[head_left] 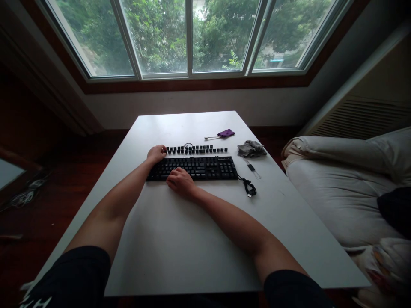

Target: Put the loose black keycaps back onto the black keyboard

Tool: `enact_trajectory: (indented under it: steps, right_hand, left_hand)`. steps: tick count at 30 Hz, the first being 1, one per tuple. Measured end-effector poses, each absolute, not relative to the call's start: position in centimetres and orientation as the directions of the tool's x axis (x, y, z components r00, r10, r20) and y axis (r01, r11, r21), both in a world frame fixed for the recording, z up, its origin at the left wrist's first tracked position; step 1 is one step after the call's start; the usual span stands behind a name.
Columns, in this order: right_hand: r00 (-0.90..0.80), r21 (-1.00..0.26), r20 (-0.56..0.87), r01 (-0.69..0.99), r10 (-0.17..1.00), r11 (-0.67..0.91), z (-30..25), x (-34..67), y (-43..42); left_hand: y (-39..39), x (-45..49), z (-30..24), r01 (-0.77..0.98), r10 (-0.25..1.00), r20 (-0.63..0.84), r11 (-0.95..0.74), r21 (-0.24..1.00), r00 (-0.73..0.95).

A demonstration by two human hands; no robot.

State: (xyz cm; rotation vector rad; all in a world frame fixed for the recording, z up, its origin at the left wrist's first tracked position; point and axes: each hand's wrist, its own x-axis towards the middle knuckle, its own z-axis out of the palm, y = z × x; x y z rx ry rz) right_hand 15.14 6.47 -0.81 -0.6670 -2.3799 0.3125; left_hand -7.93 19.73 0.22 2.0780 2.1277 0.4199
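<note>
A black keyboard (205,168) lies across the white table, most of its keys in place. Behind it, loose black keycaps (201,149) stand in rows. At the left end of those rows is my left hand (156,154), its fingers closed on a small black keycap (165,149). My right hand (181,181) rests over the front left part of the keyboard. Its fingers are bent close together against the keys, and whatever is under the fingertips is hidden. Near the right end of the keyboard lies its bundled black cable (248,187).
The white table (192,248) stands before a window (189,38). To the keyboard's right are a crumpled grey cloth (251,148) and a small wire tool with a black handle (251,167). Farther back lies a purple-covered brush (226,133). A pale sofa (340,192) is at the right.
</note>
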Motion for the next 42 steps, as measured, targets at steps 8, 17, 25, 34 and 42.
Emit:
enact_trajectory:
  steps: [8, 17, 25, 34, 42]
  right_hand:
    - [-0.672, -0.387, 0.504, 0.385, 0.542, 0.838, -0.8, 15.1, 6.5]
    - [-0.675, -0.383, 0.498, 0.392, 0.545, 0.836, -1.0, 15.0, 6.5]
    - [-0.667, -0.381, 0.518, 0.381, 0.536, 0.843, -1.0, 14.9, 6.4]
    - [-0.674, -0.384, 0.508, 0.38, 0.536, 0.841, -0.9, 15.0, 6.4]
    - [-0.672, -0.388, 0.507, 0.382, 0.54, 0.839, -0.8, 15.1, 6.4]
  left_hand:
    - [17.6, -9.0, 1.2, 0.911, 0.966, 0.254, -0.143, 0.388, 0.043]
    - [12.6, -9.5, 2.1, 0.814, 0.928, 0.271, -0.357, 0.459, 0.254]
    - [13.1, -9.0, 2.3, 0.868, 0.945, 0.211, -0.314, 0.386, 0.248]
    - [13.6, -8.6, 3.2, 0.865, 0.974, 0.099, -0.224, 0.449, 0.201]
    - [13.5, -8.7, 2.9, 0.864, 0.968, 0.114, -0.252, 0.436, 0.225]
